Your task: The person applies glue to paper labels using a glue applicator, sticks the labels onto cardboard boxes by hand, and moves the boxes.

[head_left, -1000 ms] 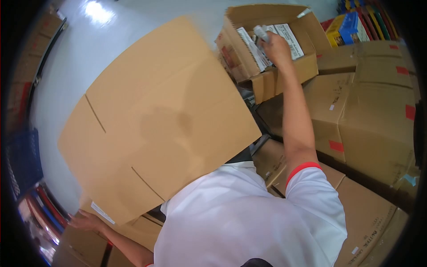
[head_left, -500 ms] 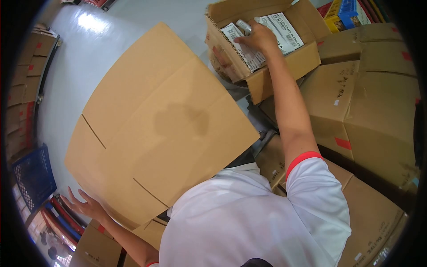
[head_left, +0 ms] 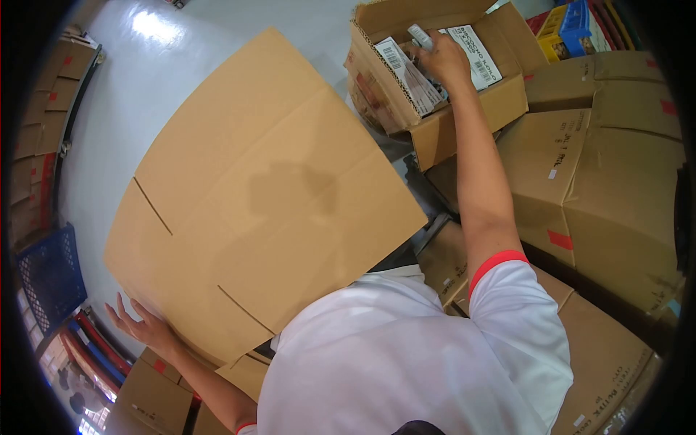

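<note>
A large flattened cardboard carton (head_left: 239, 145) with cut slots lies across the middle, in front of my body. My left hand (head_left: 145, 326) is beside its lower left edge, fingers spread, with nothing visible in it. At the upper right, my right hand (head_left: 444, 58) reaches into an open cardboard box (head_left: 471, 116). Between its fingers is a small pale grey-and-white cylindrical item (head_left: 420, 36), whose kind I cannot make out. Printed white labels lie under and around that hand: a barcoded stack (head_left: 409, 76) at left and a "Biscocho Iloilo" stack (head_left: 475, 54) at right. The right fingertips are partly hidden.
Taped cartons (head_left: 616, 167) are stacked along the right side, more (head_left: 609, 362) at the lower right. A blue plastic crate (head_left: 51, 275) stands at the left, near a loaded rack (head_left: 54, 123). Yellow and blue bins (head_left: 569, 29) are at the top right.
My right hand has shifted within the box, its fingers now down among the barcoded labels, which are tilted and spread. My left hand has come slightly nearer the cardboard edge. The view has shifted slightly.
</note>
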`<action>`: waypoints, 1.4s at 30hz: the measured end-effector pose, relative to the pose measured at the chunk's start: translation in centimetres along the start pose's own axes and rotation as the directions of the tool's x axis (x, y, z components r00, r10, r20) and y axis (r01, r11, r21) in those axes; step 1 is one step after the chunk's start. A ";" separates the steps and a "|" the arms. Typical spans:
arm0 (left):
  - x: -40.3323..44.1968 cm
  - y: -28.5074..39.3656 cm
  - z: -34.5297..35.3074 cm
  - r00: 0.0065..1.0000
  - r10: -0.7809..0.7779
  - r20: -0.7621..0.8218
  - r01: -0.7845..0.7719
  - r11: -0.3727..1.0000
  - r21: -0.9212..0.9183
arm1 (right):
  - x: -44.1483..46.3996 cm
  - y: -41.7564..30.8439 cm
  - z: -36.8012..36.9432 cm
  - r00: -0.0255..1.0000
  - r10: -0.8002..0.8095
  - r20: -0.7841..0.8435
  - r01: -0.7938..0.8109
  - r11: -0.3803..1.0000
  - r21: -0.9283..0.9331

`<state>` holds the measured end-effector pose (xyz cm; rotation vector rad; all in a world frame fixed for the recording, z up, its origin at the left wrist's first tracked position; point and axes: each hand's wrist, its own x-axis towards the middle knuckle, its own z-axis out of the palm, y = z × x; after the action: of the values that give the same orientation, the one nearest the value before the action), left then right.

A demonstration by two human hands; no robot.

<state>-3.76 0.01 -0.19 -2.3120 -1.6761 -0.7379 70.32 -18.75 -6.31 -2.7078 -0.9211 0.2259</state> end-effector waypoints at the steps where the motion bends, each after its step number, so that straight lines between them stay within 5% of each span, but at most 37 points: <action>1: -0.1 -0.1 0.2 1.000 -0.014 -0.008 0.014 1.000 0.014 | -0.8 -1.0 -0.2 1.000 0.000 -0.001 0.000 1.000 -0.002; 4: -0.1 0.1 1.0 1.000 -0.007 -0.015 0.008 1.000 0.020 | -3.4 -3.9 1.0 0.991 -0.132 -0.033 0.127 0.982 -0.141; 8: 0.5 1.5 0.3 0.999 0.050 -0.012 -0.050 0.999 -0.018 | -2.0 -2.5 1.3 0.994 -0.108 -0.024 0.102 0.981 -0.167; 12: 0.6 0.9 0.0 1.000 -0.006 -0.020 0.005 0.999 -0.045 | -1.3 -1.4 0.7 0.998 -0.049 -0.030 0.048 0.998 -0.045; 16: 0.7 2.0 0.2 1.000 0.012 -0.011 -0.012 1.000 -0.009 | -2.5 -3.5 2.1 0.990 -0.131 -0.057 0.122 0.983 -0.137; 21: 1.1 2.0 -0.3 0.996 0.086 0.000 -0.086 0.996 -0.011 | -0.1 -1.0 0.4 0.996 -0.033 -0.080 0.021 0.989 -0.146; 23: 1.0 1.6 -0.1 1.000 0.015 -0.007 -0.015 0.999 -0.046 | -0.6 -1.0 0.2 0.994 -0.033 -0.105 0.038 0.998 0.046; 25: 0.8 1.1 0.8 0.999 0.043 -0.020 -0.044 0.998 -0.034 | -1.7 -2.7 0.6 0.993 -0.026 -0.113 0.030 0.999 0.041; 27: 0.8 1.3 1.1 0.997 0.077 -0.031 -0.078 0.997 -0.018 | -2.8 -3.6 1.2 0.970 -0.189 -0.151 0.184 0.982 -0.047; 35: 0.8 1.9 1.0 0.996 0.068 -0.049 -0.071 0.995 -0.066 | -3.8 -3.5 0.0 0.967 -0.130 -0.220 0.109 0.988 -0.107; 37: 0.4 1.4 1.1 0.997 0.072 -0.028 -0.073 0.996 -0.048 | -4.7 -3.1 0.1 0.883 -0.462 -0.087 0.460 0.887 -0.040; 38: 0.4 1.3 1.2 0.997 0.074 -0.016 -0.074 0.997 -0.035 | -4.7 -2.7 0.3 0.885 -0.458 -0.085 0.457 0.889 -0.040; 40: 0.4 1.9 1.2 0.998 0.059 -0.016 -0.060 0.997 -0.042 | -4.5 -2.3 0.3 0.843 -0.510 0.171 0.469 0.852 0.233; 42: 0.5 2.1 1.3 0.999 0.044 -0.016 -0.045 0.998 -0.044 | -4.1 -2.2 -1.0 0.828 -0.469 0.307 0.420 0.882 0.215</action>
<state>-1.31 0.21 -0.77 -2.3584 -1.6126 -0.7893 66.07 -19.84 -4.43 -2.2740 -1.5469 0.6621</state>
